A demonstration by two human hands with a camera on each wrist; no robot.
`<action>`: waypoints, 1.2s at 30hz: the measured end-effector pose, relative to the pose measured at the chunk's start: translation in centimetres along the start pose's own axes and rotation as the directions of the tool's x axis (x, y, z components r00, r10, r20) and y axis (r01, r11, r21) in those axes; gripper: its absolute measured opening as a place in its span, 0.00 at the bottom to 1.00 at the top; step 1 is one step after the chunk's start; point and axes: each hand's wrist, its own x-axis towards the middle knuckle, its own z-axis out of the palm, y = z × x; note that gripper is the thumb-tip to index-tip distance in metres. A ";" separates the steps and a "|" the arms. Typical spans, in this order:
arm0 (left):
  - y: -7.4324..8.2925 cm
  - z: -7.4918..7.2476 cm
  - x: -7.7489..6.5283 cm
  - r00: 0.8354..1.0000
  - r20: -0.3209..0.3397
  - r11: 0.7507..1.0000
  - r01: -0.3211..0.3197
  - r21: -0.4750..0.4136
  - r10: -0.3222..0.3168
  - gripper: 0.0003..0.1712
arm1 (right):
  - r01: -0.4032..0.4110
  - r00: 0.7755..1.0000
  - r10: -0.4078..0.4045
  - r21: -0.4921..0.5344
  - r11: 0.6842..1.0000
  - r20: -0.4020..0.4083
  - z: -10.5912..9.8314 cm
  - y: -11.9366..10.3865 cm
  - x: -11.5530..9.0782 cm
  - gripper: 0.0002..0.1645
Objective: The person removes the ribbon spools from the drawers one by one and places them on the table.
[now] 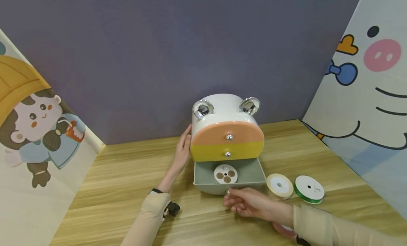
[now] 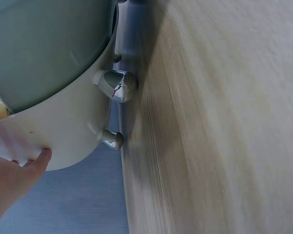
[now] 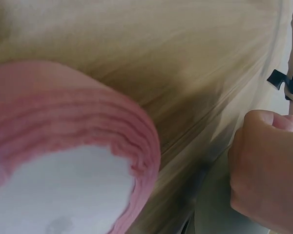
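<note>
A small animal-shaped drawer cabinet [image 1: 219, 110] with silver ears stands on the table, its orange and yellow drawers closed. Its grey bottom drawer [image 1: 203, 173] is pulled out, and a white ribbon spool [image 1: 225, 167] with brown dots lies inside. My left hand [image 1: 182, 150] rests against the cabinet's left side; in the left wrist view the fingertips [image 2: 45, 155] touch the white wall. At the drawer's front, my right hand [image 1: 249, 203] pinches the silver knob [image 1: 228, 192] between thumb and index finger, the other fingers curled below.
To the right of the drawer lie a cream ribbon spool [image 1: 279, 186] and a green ribbon spool [image 1: 310, 188]. A pink ribbon spool [image 3: 136, 122] sits under the right forearm, mostly hidden in the head view. A dark wall [image 1: 152, 62] rises behind the wooden table [image 1: 127, 186].
</note>
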 end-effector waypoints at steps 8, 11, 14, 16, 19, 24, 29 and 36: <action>1.0 0.0 -0.4 1.000 0.001 1.000 -0.012 -0.007 0.012 0.27 | -0.001 1.000 0.000 -0.009 1.000 -0.012 0.3 0.6 -0.4 0.19; -0.4 0.0 0.0 1.000 -0.007 1.000 -0.008 -0.018 0.008 0.27 | 0.003 1.000 -0.003 -0.015 1.000 -0.013 0.3 0.6 -0.5 0.19; -1.7 0.0 0.3 1.000 -0.018 1.000 -0.020 -0.011 0.020 0.27 | 0.004 1.000 -0.004 -0.023 1.000 -0.017 0.4 0.6 -0.5 0.20; -1.9 0.0 0.3 0.999 -0.022 1.000 -0.029 -0.005 0.029 0.27 | -0.008 1.000 0.007 -0.045 0.999 -0.011 0.4 0.7 -0.6 0.22; -2.1 0.0 0.4 0.999 -0.024 0.999 -0.035 0.001 0.035 0.27 | -0.046 0.997 0.051 -0.085 0.995 0.051 0.5 0.8 -1.0 0.24; -2.0 0.0 0.5 1.000 -0.020 1.000 -0.015 -0.001 0.015 0.27 | -0.037 0.964 0.070 -0.133 0.990 0.258 0.5 0.6 -1.9 0.24; -0.5 -0.1 0.2 1.000 -0.003 1.000 -0.002 -0.008 0.002 0.27 | 0.096 0.936 -0.016 -0.212 0.973 0.352 1.0 -1.9 -2.6 0.29; 1.6 -0.1 -0.5 1.000 0.012 1.000 0.007 -0.005 -0.007 0.27 | 0.275 0.937 -0.154 -0.390 0.879 0.314 1.0 -6.4 -2.8 0.29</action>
